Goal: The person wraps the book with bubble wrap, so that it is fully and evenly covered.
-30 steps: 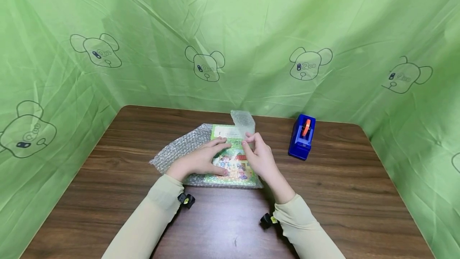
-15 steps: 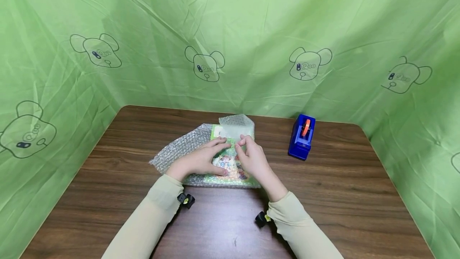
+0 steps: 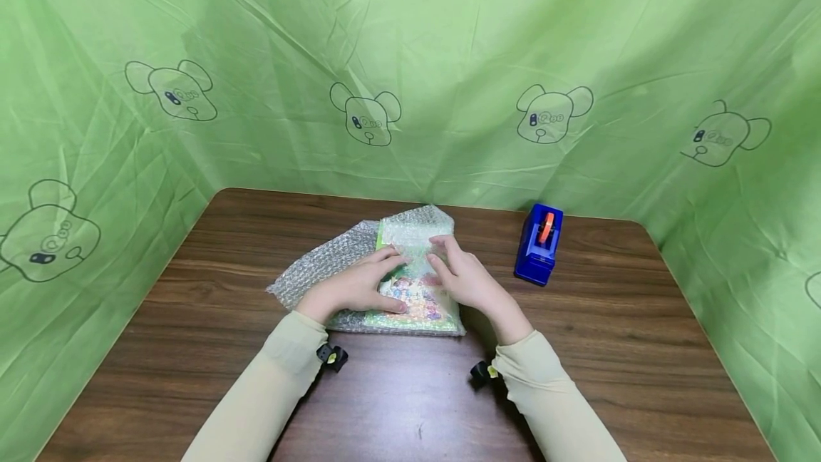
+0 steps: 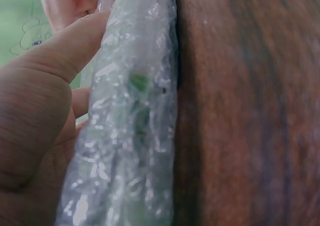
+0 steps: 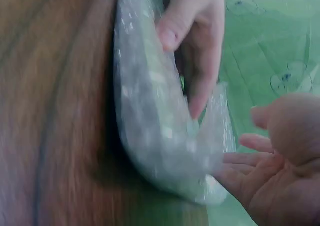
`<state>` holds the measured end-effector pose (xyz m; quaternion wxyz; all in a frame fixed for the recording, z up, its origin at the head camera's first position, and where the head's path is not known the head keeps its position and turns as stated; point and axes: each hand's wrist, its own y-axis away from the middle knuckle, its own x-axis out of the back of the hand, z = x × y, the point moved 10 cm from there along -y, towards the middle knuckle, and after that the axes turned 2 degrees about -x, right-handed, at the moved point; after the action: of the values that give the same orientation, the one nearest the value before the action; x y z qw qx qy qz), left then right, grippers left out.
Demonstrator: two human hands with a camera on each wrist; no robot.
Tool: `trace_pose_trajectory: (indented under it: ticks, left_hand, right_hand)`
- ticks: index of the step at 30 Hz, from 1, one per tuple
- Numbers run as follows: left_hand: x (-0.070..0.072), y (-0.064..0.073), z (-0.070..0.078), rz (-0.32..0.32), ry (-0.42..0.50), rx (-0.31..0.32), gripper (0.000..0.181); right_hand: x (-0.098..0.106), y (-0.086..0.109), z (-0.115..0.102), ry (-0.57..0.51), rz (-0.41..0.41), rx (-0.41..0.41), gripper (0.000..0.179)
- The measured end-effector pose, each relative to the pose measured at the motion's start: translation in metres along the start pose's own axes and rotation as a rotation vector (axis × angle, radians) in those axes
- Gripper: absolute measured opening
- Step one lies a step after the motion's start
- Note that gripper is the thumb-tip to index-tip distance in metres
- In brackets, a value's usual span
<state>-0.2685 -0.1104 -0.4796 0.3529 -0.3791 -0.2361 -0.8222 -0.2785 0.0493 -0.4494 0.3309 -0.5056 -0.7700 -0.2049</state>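
Note:
A picture book [image 3: 417, 299] with a green-edged, colourful cover lies flat on the table under clear bubble wrap [image 3: 323, 259]. Its wrap is folded over from the right, and the far part of that flap [image 3: 420, 223] covers the top of the cover. My left hand [image 3: 359, 282] rests on the book with thumb and fingers spread. From the right, my right hand [image 3: 467, 278] reaches over the folded edge, thumb and forefinger apart at the flap. In the right wrist view the wrap [image 5: 155, 95] curves round the book's edge beside the loosely held right hand [image 5: 280, 171].
A blue tape dispenser [image 3: 539, 247] with an orange roll stands to the right of the book on the brown wooden table [image 3: 609, 348]. Green fabric [image 3: 462, 41] printed with bear faces hangs behind and along both sides. Spare wrap extends left of the book.
My right hand has folded the flap leftward and down over the cover, then loosened its fingers and shifted back right. My left hand has stayed in place.

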Motion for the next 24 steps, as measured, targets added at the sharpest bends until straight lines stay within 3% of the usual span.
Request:
trace_pose_trajectory:
  ticks: [12,16,24]
  left_hand:
    - [-0.001,0.000,-0.001,-0.002,-0.010,-0.004,0.101]
    - [-0.002,0.000,-0.002,-0.004,-0.011,0.000,0.101]
    - [-0.003,-0.001,-0.002,0.003,-0.017,-0.021,0.101]
  right_hand:
    - [0.007,-0.006,0.020,0.125,0.020,0.079,0.051]
    - [0.010,-0.006,0.024,0.155,0.020,0.073,0.064]
    - [-0.005,-0.008,0.030,0.073,-0.121,0.099,0.077]
